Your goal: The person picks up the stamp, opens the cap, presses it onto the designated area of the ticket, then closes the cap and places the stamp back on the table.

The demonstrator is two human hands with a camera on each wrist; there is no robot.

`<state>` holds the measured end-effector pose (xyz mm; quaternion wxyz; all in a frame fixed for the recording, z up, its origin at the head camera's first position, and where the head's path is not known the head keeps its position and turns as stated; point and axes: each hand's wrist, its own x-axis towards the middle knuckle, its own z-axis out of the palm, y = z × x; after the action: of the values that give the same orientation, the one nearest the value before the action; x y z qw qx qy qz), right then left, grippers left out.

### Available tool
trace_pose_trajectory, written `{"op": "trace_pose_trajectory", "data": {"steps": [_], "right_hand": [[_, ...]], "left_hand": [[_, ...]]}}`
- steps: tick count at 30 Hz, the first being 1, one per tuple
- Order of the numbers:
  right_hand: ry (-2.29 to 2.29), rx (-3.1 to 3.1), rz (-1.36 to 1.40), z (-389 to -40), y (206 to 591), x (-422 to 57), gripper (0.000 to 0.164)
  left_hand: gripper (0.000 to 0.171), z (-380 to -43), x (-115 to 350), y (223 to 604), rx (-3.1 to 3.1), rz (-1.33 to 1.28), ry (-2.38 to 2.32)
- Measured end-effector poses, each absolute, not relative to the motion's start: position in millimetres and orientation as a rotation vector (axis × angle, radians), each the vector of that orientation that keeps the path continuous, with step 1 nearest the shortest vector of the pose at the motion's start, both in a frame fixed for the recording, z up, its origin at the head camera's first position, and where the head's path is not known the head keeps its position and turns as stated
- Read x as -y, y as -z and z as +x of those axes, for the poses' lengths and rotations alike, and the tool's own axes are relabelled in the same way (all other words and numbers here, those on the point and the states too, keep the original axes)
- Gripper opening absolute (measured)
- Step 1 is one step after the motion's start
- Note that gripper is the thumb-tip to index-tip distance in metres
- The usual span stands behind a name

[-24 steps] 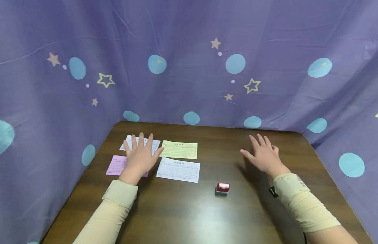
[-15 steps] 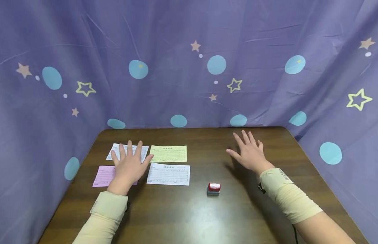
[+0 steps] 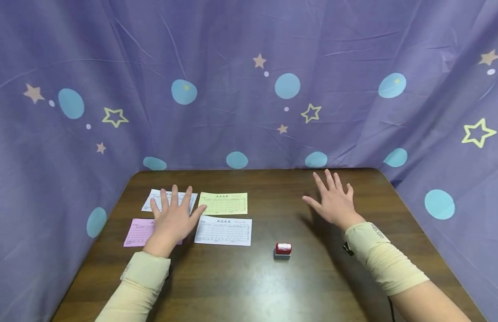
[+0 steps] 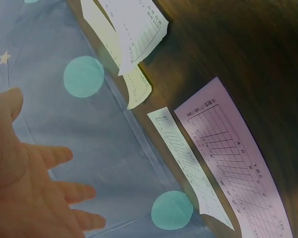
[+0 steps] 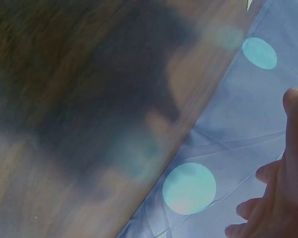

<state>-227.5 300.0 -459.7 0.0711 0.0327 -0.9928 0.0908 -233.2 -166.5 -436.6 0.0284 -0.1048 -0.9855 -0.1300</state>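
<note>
Fingers of the left hand (image 3: 172,223) spread straight above the pink slip (image 3: 138,231) and far-left white slip (image 3: 155,194); those of the right hand (image 3: 336,205) spread over the far right of the table (image 3: 221,281). Neither grips anything. Between them lie a yellow slip (image 3: 225,204), a nearer white slip (image 3: 223,231) and, nearest, a red stamp (image 3: 283,250).

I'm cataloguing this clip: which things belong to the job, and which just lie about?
Likely the job's:
pink rectangular paper form
yellow rectangular paper form
back-left white paper form
front-right white paper form
red-and-grey block stamp

Probably just surroundings:
brown wooden table
blue-dotted purple fabric curtain
</note>
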Motion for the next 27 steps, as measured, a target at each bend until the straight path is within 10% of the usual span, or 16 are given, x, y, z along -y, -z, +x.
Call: {"op": "trace_pose_trajectory", "data": {"steps": [27], "right_hand": [[-0.209, 2.988, 0.119, -224.8, 466.7, -308.8, 0.091]], "left_hand": [[0.088, -227.2, 159.8, 432.6, 3.075, -0.313, 0.38]]}}
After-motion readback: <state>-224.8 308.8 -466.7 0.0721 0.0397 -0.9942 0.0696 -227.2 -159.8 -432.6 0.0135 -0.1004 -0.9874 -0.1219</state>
